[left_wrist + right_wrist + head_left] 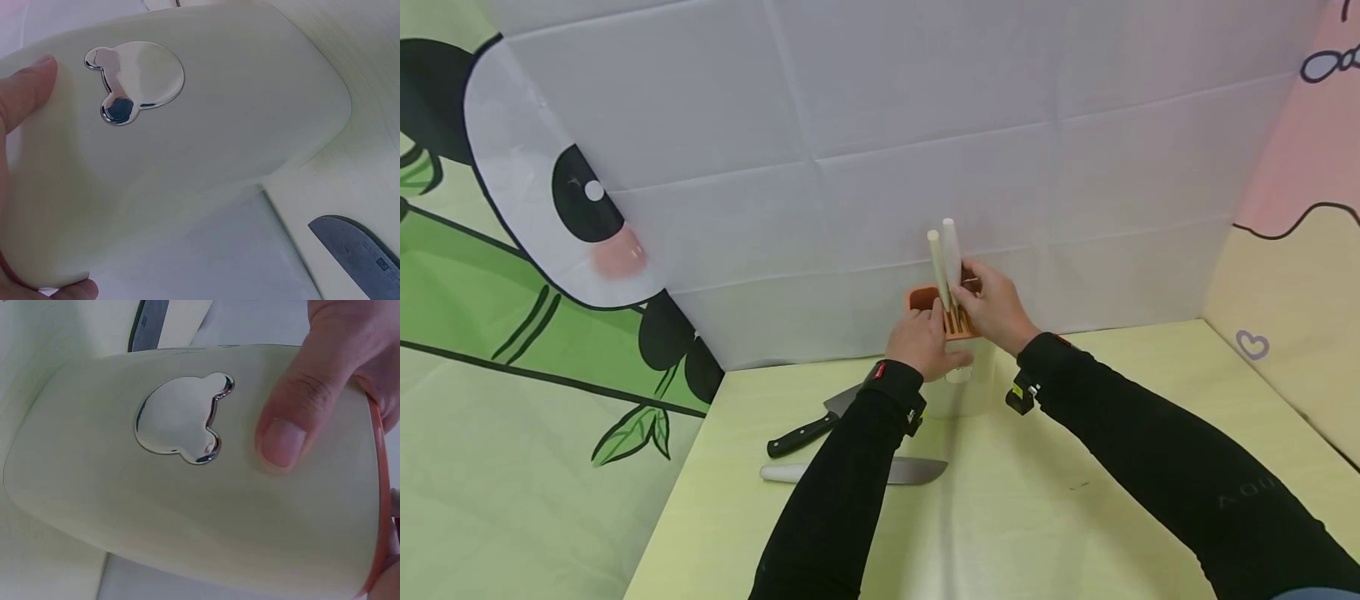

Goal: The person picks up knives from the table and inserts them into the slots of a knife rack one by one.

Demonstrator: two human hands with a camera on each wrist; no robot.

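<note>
My left hand (919,343) grips the cream knife block (237,119) near its orange rim (925,293). The thumb lies across the front face beside a shiny bear-shaped badge (178,415), and the fingers go over the rim and around the side. At the slotted top, my right hand (996,310) pinches a white-handled utensil (951,246) between thumb and fingers. A cream-handled utensil (936,254) stands upright right beside it in the block. The lower ends of both are hidden inside.
On the table (1037,500), left of the block, lie a black-handled knife (801,436), partly behind my left sleeve, and a white-handled knife (917,471) crossed by that sleeve. A pale cloth wall (865,208) with a panda print rises close behind the block.
</note>
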